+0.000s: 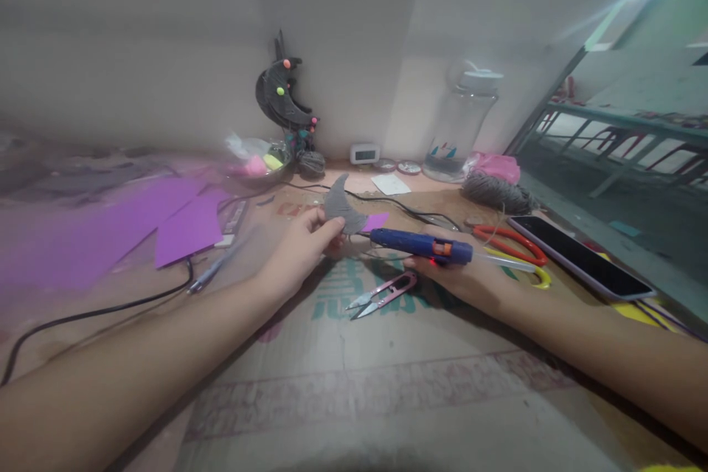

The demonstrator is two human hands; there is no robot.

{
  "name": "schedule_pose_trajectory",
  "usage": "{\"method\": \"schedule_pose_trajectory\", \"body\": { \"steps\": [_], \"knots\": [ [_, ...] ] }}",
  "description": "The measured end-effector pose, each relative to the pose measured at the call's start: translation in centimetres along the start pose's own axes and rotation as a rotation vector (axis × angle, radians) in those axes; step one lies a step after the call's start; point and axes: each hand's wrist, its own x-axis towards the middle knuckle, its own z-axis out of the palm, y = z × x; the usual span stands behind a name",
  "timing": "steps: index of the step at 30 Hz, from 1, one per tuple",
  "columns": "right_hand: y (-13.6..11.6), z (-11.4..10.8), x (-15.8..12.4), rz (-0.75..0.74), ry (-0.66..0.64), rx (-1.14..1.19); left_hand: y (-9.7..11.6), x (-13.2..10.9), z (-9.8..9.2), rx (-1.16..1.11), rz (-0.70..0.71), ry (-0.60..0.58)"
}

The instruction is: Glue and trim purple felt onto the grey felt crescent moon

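Head view, centre of the frame: the left hand [304,245] has its grip pinched, thumb over fingers, on the lower part of a curved grey piece [338,203], held above the tabletop [276,391]. The right hand [462,273] has its grip closed around a blue glue gun [406,241], the nozzle pointing left. Because that nozzle ends so near the left fingertips, a small slip could burn them, or smear glue off the edge. A loose pinch might let the piece twist. Pink-handled snips [387,293] lie open just below, so a dropping wrist could meet their blades. The black cord [423,217] behind might snag the gun.
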Motion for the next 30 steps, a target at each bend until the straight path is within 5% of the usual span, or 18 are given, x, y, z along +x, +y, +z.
{"method": "schedule_pose_trajectory", "body": {
  "steps": [30],
  "knots": [
    [1.4, -0.4, 0.8, 0.026, 0.073, -0.012, 0.0, 0.2, 0.3, -0.05, -0.054, 0.005]
  ]
}}
